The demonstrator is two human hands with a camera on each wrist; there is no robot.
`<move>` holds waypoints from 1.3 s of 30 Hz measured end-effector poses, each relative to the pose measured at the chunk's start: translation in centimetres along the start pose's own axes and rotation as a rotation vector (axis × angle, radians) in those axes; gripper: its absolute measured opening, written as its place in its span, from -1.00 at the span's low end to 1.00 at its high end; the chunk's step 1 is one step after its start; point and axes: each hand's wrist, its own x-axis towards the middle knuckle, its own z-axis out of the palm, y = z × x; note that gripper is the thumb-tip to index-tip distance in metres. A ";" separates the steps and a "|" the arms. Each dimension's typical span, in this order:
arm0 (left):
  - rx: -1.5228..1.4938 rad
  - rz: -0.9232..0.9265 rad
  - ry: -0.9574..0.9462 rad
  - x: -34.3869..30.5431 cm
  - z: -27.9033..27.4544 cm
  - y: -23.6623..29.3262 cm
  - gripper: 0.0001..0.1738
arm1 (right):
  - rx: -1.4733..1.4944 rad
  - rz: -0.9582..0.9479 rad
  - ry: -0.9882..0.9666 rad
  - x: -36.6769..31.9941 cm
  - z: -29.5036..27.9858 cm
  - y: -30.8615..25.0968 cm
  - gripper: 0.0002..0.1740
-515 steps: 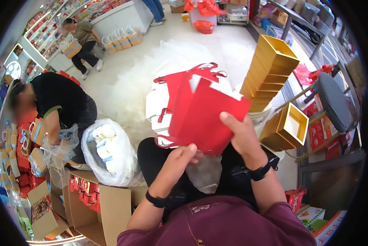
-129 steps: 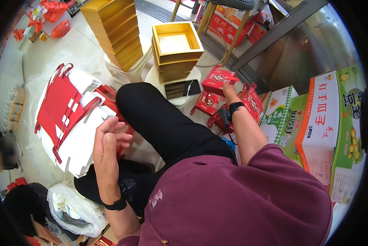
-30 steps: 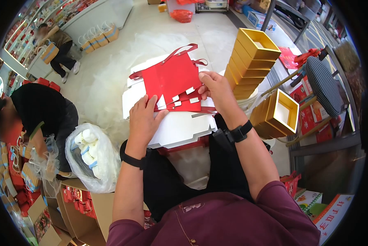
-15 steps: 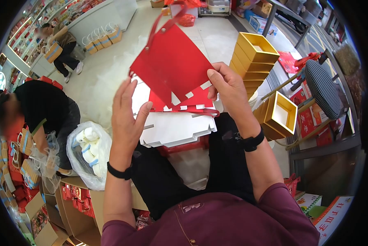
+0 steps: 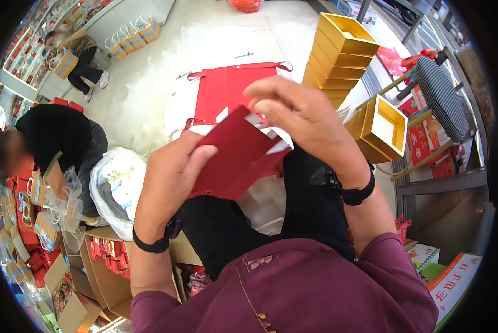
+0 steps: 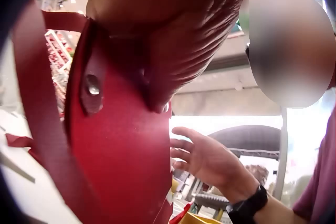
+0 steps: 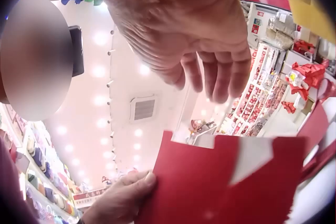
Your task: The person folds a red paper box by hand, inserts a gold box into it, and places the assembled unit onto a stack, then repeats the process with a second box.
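My left hand (image 5: 168,177) grips one side of a red cardboard gift box (image 5: 232,161), thumb on top, holding it tilted above my lap. White-lined tabs stick out along the box's upper right end. In the left wrist view a strap handle (image 6: 39,92) is fixed to the box by a metal rivet (image 6: 93,84). My right hand (image 5: 307,119) hovers beside the tabbed end, fingers loosely bent. The right wrist view shows that hand (image 7: 178,29) apart from the box's notched edge (image 7: 199,155). Beyond lies another flat red gift box (image 5: 221,91) on white cardboard sheets (image 5: 177,114).
Gold boxes (image 5: 338,61) rise in a tall stack at right, with a shorter gold stack (image 5: 387,130) nearer and a striped stool (image 5: 440,100) behind. A plastic bag (image 5: 118,186) and an open carton (image 5: 107,277) sit at left, where a person (image 5: 66,150) bends over.
A red gift box has been lifted off the pile, brought toward my lap and turned. The left hand now grips it; the right hand, which held its edge half a second ago, has let go.
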 end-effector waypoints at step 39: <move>0.387 0.381 0.174 -1.8 4.1 0.9 -0.31 | 0.039 0.325 -0.112 -8.7 1.5 1.4 -0.61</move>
